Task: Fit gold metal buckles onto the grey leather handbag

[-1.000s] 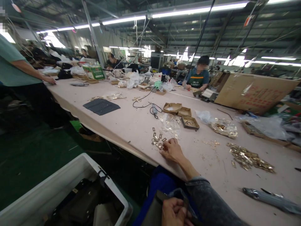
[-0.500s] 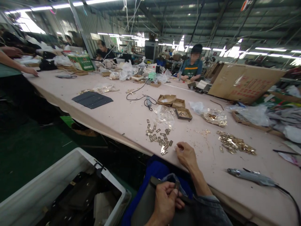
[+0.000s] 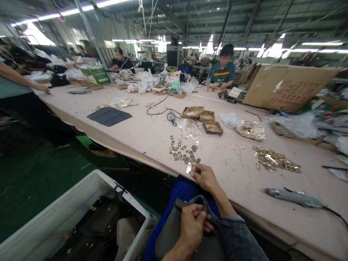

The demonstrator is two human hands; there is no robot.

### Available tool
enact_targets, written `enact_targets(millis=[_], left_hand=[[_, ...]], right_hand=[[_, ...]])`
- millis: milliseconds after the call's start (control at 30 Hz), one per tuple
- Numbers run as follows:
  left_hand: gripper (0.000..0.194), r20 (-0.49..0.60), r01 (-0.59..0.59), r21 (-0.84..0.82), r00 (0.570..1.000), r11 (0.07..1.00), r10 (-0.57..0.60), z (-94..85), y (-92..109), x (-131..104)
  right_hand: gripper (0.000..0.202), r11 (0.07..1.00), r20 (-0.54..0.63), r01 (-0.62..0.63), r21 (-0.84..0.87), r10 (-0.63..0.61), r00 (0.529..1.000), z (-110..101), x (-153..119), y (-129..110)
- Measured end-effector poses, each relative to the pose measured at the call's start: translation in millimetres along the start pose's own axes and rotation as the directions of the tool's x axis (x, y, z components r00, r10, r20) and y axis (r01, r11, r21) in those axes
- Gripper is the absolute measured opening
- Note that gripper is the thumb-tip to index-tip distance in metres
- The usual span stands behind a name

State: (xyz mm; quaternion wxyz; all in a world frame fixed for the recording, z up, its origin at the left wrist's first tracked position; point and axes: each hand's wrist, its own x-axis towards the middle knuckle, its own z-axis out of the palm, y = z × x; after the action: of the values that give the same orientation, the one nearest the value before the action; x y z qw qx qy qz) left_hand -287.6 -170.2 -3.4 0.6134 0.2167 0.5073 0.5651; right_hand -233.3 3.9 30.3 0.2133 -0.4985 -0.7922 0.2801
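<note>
My left hand (image 3: 191,225) is closed, its thumb and fingers pinching a narrow dark tab of a grey-olive bag piece (image 3: 170,232) on my lap. Over at the table's near edge, my right hand (image 3: 207,178) has its fingertips pressed together on a small metal plate (image 3: 193,168). Another shiny plate (image 3: 189,167) lies just left of those fingertips. Beyond them is a loose scatter of rectangular metal plates (image 3: 179,155). Blue cloth (image 3: 178,190) lies under the bag piece.
An electric screwdriver (image 3: 295,197) lies at right, its cord trailing off. Behind it is a heap of gold metal pieces (image 3: 276,159). Small cardboard trays (image 3: 213,127) stand mid-table. A white bin (image 3: 92,177) of dark bag pieces is at lower left. A co-worker (image 3: 223,70) sits across the table.
My right hand has moved left and down onto the near edge of the plates, and its fingers have closed on one. My left hand keeps its hold on the bag piece.
</note>
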Motion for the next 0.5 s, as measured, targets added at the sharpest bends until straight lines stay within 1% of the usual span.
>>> enact_targets(millis=[67,100,133,167,233,267,367,433,500], left_hand=[[0.053,-0.004,-0.001,-0.003,1.000,1.000,0.001,0.3,0,1],[0.054,-0.008,-0.002,-0.004,1.000,1.000,0.002,0.4,0,2],[0.054,-0.010,-0.003,-0.004,1.000,1.000,0.003,0.6,0,3],[0.053,-0.011,-0.005,-0.002,1.000,1.000,0.005,0.7,1,4],[0.053,-0.013,-0.001,0.004,1.000,1.000,0.001,0.8,1,5],[0.053,-0.011,0.003,0.005,1.000,1.000,-0.003,0.9,2,6],[0.055,0.003,0.016,0.003,1.000,1.000,-0.016,1.6,2,9],[0.055,0.022,0.013,0.011,1.000,1.000,-0.013,2.6,2,10],[0.052,0.033,0.004,0.030,0.999,1.000,-0.005,3.8,2,10]], right_hand=[[0.010,0.994,-0.032,0.001,0.109,0.002,0.999,-7,-11,5],[0.010,0.978,-0.045,-0.005,0.209,0.014,0.999,-11,-18,8],[0.016,0.942,-0.047,-0.014,0.334,0.032,0.998,-16,-27,12],[0.025,0.887,-0.037,-0.029,0.460,0.052,0.998,-20,-37,14],[0.039,0.765,0.006,-0.074,0.640,0.091,0.996,-29,-59,18],[0.042,0.715,0.023,-0.097,0.692,0.113,0.993,-32,-69,19],[0.038,0.608,0.035,-0.146,0.780,0.190,0.981,-36,-97,20],[0.035,0.564,0.021,-0.160,0.810,0.244,0.969,-33,-111,20],[0.034,0.550,-0.012,-0.164,0.819,0.302,0.953,-28,-121,22]])
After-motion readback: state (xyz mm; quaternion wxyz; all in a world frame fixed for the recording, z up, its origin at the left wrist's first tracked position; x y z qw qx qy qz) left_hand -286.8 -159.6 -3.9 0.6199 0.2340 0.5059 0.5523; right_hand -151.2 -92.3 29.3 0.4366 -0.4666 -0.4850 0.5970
